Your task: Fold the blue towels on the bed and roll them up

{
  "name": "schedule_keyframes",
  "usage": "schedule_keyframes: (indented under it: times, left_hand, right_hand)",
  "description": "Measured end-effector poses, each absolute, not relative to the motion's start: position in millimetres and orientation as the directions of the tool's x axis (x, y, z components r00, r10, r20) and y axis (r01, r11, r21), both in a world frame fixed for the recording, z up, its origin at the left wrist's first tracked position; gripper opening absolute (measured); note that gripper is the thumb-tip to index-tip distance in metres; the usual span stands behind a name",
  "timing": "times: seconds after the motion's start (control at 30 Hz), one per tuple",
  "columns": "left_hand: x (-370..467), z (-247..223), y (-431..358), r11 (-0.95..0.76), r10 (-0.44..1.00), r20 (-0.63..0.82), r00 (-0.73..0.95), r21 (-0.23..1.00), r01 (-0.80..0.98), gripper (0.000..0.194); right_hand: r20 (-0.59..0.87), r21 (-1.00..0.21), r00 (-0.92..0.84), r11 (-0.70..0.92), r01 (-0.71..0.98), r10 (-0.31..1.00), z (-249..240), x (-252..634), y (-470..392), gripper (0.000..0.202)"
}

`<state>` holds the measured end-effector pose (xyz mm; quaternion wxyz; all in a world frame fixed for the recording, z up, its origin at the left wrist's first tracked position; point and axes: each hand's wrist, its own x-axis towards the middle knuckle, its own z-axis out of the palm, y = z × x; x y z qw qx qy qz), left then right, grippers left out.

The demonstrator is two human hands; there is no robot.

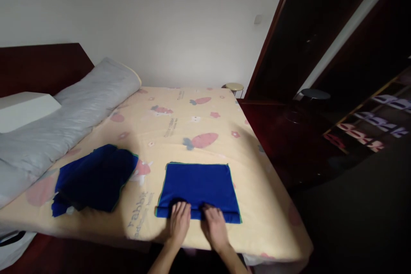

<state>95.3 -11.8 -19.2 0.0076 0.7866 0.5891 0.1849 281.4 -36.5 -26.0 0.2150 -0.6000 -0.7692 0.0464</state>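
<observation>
- Right by the camera, two bare arms reaching in from the bottom, with the left hand [180, 221] and the right hand [214, 224] side by side, a bit apart.
- Under both hands, the rolled edge [231, 216] of a flat blue cloth [197, 184].
- Fingers of the left hand bent over the roll, left of its middle; too dark under there to tell if pinching or just pressing.
- Fingers of the right hand bent over the roll too, right of its middle; no way to tell here either if closed on it.
- Past the roll, the rest of the blue cloth lying flat on the bed, with thin green edges.
- Under it all, a yellow bed sheet [170, 145] with pink carrots, flowers and rabbit words.
- Off to the left, a messy dark blue pile [96, 175], also with green edges, lying on the sheet.
- Farther left, a long puffy grey bedding roll [99, 90], a white boxy thing [25, 109] and a dark red headboard [41, 62].
- Past the far end of the bed, a little round stool [234, 86] near the wall [180, 21].
- On the right, a dark stool [315, 93] and a rack with rows of shoes [361, 135].
</observation>
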Motion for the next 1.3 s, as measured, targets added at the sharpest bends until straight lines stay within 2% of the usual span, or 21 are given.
schedule_keyframes:
  times: [0.1,0.27,0.37,0.43,0.5,0.57,0.63,0.73,0.83,0.9,0.97,1.03,1.1,1.17,1.23,1.3]
  left_hand:
    - [99,-24,-10,-0.324,0.919,0.305,0.251,0.221,0.92,0.032]
    - [11,-20,0,-0.21,0.933,0.329,0.148,0.162,0.964,0.032]
    - [10,-15,3,-0.186,0.942,0.306,0.135,0.142,0.972,0.034]
    - [41,-15,1,-0.287,0.921,0.311,0.233,0.137,0.948,0.04]
    - [73,-19,-1,-0.461,0.86,0.31,0.405,0.131,0.878,0.046]
    - [84,-26,-1,-0.552,0.812,0.301,0.5,0.116,0.826,0.051]
    - [64,-32,1,-0.513,0.833,0.292,0.47,0.087,0.854,0.055]
    - [11,-33,3,-0.346,0.895,0.315,0.317,0.039,0.938,0.054]
    - [-1,-25,2,-0.235,0.918,0.337,0.209,0.038,0.971,0.056]
    - [27,-20,2,-0.316,0.903,0.322,0.285,0.047,0.948,0.058]
    - [63,-20,5,-0.469,0.849,0.297,0.436,0.048,0.882,0.059]
    - [79,-25,11,-0.554,0.807,0.276,0.522,0.046,0.831,0.059]
    - [60,-31,21,-0.531,0.824,0.259,0.504,0.045,0.846,0.056]
    - [12,-35,29,-0.436,0.876,0.248,0.414,0.034,0.9,0.053]
    - [-40,-33,33,-0.307,0.915,0.279,0.292,0.01,0.952,0.051]
    - [-67,-28,32,-0.223,0.923,0.32,0.212,-0.002,0.975,0.052]
  right_hand:
    - [0.286,-0.337,-0.251,0.343,0.877,0.925,-32,268,-30,0.045]
    - [0.287,-0.233,-0.14,0.211,0.949,0.948,-41,350,-37,0.042]
    - [0.32,-0.217,-0.087,0.162,0.963,0.943,-36,351,-37,0.042]
    - [0.34,-0.234,-0.159,0.247,0.94,0.927,-30,320,-33,0.041]
    - [0.34,-0.265,-0.297,0.394,0.88,0.892,-26,289,-26,0.042]
    - [0.32,-0.295,-0.338,0.432,0.852,0.885,-26,279,-20,0.042]
    - [0.292,-0.303,-0.237,0.324,0.896,0.927,-30,301,-18,0.042]
    - [0.27,-0.285,-0.046,0.126,0.95,0.962,-37,358,-22,0.045]
    - [0.287,-0.29,0.047,0.039,0.956,0.957,-38,372,-25,0.049]
    - [0.291,-0.311,-0.002,0.097,0.946,0.957,-35,342,-23,0.047]
    - [0.277,-0.339,-0.16,0.252,0.906,0.947,-31,301,-15,0.045]
    - [0.235,-0.362,-0.28,0.351,0.864,0.931,-27,280,-5,0.044]
    - [0.169,-0.37,-0.244,0.291,0.882,0.955,-23,296,2,0.043]
    - [0.113,-0.349,-0.089,0.123,0.929,0.99,-21,345,1,0.043]
    - [0.116,-0.304,0.038,-0.001,0.953,0.993,-20,399,-6,0.045]
    - [0.145,-0.272,0.096,-0.053,0.961,0.985,-18,429,-13,0.047]
